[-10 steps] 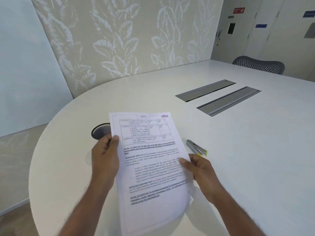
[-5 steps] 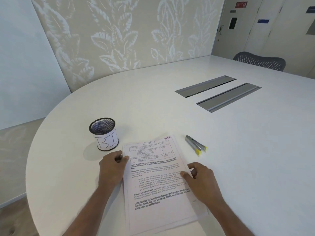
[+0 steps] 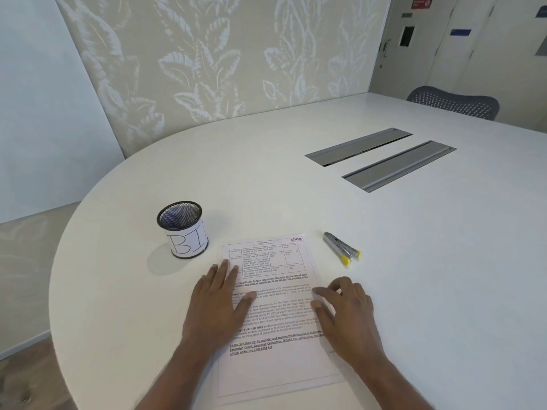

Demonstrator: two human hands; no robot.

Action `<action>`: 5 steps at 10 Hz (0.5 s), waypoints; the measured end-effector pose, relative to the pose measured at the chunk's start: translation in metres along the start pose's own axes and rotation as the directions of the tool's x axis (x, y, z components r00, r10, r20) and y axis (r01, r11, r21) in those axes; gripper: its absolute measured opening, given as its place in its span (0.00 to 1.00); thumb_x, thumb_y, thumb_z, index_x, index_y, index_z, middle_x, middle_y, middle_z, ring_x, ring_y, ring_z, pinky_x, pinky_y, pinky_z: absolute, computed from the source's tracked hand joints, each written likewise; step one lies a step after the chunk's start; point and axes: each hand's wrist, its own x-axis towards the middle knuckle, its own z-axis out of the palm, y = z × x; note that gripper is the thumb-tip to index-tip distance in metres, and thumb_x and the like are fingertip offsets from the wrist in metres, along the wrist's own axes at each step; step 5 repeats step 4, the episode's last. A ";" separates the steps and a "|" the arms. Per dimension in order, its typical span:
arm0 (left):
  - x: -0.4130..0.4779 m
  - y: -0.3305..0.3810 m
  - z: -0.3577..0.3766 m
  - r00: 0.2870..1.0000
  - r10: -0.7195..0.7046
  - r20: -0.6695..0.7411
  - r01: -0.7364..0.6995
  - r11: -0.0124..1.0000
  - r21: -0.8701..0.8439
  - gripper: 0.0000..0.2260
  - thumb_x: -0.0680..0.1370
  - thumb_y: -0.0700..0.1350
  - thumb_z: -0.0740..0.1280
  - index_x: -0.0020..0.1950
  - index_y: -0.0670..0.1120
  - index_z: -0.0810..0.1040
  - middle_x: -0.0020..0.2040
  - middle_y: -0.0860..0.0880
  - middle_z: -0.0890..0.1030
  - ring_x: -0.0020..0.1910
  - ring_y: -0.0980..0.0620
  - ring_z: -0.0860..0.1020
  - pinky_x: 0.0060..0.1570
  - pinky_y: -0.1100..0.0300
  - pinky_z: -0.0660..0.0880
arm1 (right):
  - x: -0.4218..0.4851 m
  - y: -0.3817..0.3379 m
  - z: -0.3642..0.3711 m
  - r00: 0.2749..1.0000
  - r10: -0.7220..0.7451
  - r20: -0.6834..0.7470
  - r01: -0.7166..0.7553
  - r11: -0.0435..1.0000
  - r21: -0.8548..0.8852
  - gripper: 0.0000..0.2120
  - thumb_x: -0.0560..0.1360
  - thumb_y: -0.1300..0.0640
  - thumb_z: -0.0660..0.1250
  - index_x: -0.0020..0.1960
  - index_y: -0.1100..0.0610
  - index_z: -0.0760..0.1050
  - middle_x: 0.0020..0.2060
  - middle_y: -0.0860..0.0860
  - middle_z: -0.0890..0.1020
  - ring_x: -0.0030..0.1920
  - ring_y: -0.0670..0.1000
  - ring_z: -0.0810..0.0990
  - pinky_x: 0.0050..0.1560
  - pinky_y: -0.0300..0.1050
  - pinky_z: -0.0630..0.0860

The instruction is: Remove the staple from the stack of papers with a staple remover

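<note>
The stapled stack of papers (image 3: 275,309), held up a second ago, now lies flat on the white table (image 3: 414,261). Left hand (image 3: 217,306) presses it, fingers spread; right hand (image 3: 346,315) rests loosely curled, empty. The staple remover (image 3: 340,249) waits untouched at one o'clock, ready for pickup.

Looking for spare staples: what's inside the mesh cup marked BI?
The mesh cup shows only dark mesh wall inside; nothing sticks above its rim. Its bottom is hidden from this angle.
</note>
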 end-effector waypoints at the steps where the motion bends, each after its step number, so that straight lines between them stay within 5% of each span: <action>1: 0.000 0.001 -0.002 1.000 0.006 -0.018 -0.006 1.000 0.006 0.42 0.74 0.71 0.41 0.82 0.50 0.57 0.84 0.49 0.54 0.83 0.49 0.52 0.81 0.52 0.50 | 0.000 0.002 0.001 1.000 -0.014 -0.012 0.014 1.000 0.027 0.10 0.75 0.49 0.68 0.55 0.47 0.83 0.47 0.45 0.75 0.48 0.51 0.76 0.50 0.49 0.71; 3: -0.004 0.001 -0.010 0.993 -0.011 -0.115 -0.010 0.983 -0.181 0.38 0.76 0.68 0.50 0.79 0.47 0.67 0.82 0.49 0.62 0.80 0.50 0.62 0.77 0.52 0.61 | 0.011 0.007 -0.008 0.997 -0.045 -0.067 0.060 0.970 0.237 0.09 0.75 0.52 0.71 0.55 0.49 0.83 0.48 0.42 0.77 0.51 0.47 0.77 0.55 0.43 0.74; 4: -0.001 -0.001 -0.024 0.987 0.006 -0.158 -0.035 0.983 -0.182 0.36 0.76 0.67 0.52 0.77 0.47 0.70 0.80 0.49 0.67 0.79 0.50 0.65 0.75 0.52 0.64 | 0.038 0.012 -0.023 0.978 -0.168 -0.127 0.191 0.961 0.201 0.11 0.74 0.53 0.71 0.56 0.53 0.82 0.52 0.46 0.81 0.55 0.49 0.78 0.57 0.32 0.67; 5: -0.001 -0.001 -0.024 0.987 0.006 -0.158 -0.035 0.983 -0.182 0.36 0.76 0.67 0.52 0.77 0.47 0.70 0.80 0.49 0.67 0.79 0.50 0.65 0.75 0.52 0.64 | 0.038 0.012 -0.023 0.978 -0.168 -0.127 0.191 0.961 0.201 0.11 0.74 0.53 0.71 0.56 0.53 0.82 0.52 0.46 0.81 0.55 0.49 0.78 0.57 0.32 0.67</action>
